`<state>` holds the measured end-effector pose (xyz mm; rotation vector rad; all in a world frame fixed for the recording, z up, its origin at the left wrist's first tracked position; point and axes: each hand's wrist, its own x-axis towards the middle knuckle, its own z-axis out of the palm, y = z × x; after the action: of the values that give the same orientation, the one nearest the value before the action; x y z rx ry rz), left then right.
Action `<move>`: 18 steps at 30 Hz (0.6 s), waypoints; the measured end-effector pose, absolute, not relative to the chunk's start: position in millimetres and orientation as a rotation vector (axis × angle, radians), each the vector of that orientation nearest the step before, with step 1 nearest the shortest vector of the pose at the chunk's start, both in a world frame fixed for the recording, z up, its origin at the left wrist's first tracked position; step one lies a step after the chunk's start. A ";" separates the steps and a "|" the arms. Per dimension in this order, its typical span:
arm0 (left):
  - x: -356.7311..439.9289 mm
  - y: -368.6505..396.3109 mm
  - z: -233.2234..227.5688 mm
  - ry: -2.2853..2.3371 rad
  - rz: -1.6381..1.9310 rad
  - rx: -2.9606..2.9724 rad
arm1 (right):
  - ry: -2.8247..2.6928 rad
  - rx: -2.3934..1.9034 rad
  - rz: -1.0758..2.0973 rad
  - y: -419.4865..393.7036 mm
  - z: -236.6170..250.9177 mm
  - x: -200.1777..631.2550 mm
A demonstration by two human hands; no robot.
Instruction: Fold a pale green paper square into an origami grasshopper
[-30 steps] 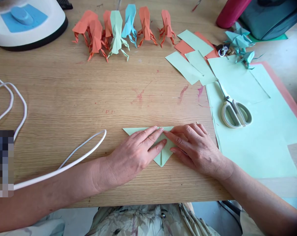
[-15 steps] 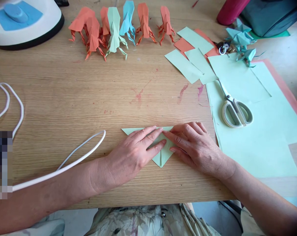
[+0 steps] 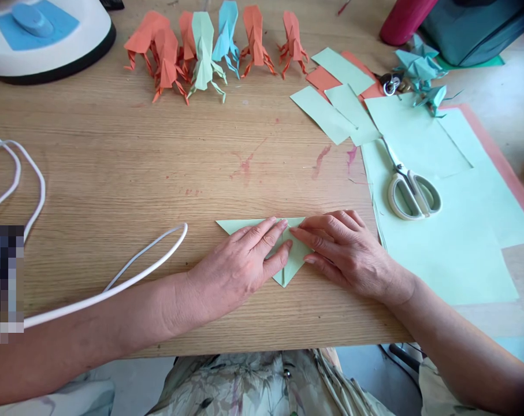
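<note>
1. The left hand is lying flat on the folded pale-green paper triangle, fingers stretched out together and pressing down rather than gripping anything.
2. The right hand is resting flat on the triangle's right half, fingers extended and slightly spread, fingertips meeting the left hand's near the top edge; it is grasping nothing.
3. The triangle is sitting on the wooden table near the front edge, its point facing the person, just left of the large green sheets.
4. To crease well, in my judgement, one hand should be pinning the layers while the other is running outward along the fold, keeping the edges aligned with the centre line.
5. Scissors are lying on the green sheets, well apart from the hands; a row of origami squids is standing at the far side, and a white cable is looping at the left.
6. No brand, label or writing is showing legibly anywhere.
</note>
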<state>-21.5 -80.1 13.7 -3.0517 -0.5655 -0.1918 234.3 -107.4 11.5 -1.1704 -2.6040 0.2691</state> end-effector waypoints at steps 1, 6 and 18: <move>-21.2 -80.3 13.8 -0.562 -0.189 -3.051 | -2.601 -1.170 0.289 -107.5 11.5 235.0; -20.2 -79.8 14.9 -0.561 -0.176 -3.055 | -2.598 -1.176 0.346 -105.5 12.0 237.4; -29.9 -69.9 12.5 -0.455 -0.159 -3.115 | -2.612 -1.113 0.287 -106.0 9.6 241.9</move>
<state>-29.9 -69.9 12.5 -3.1155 -0.4547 -0.1588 241.9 -106.0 9.6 -1.1133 -2.6122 0.2874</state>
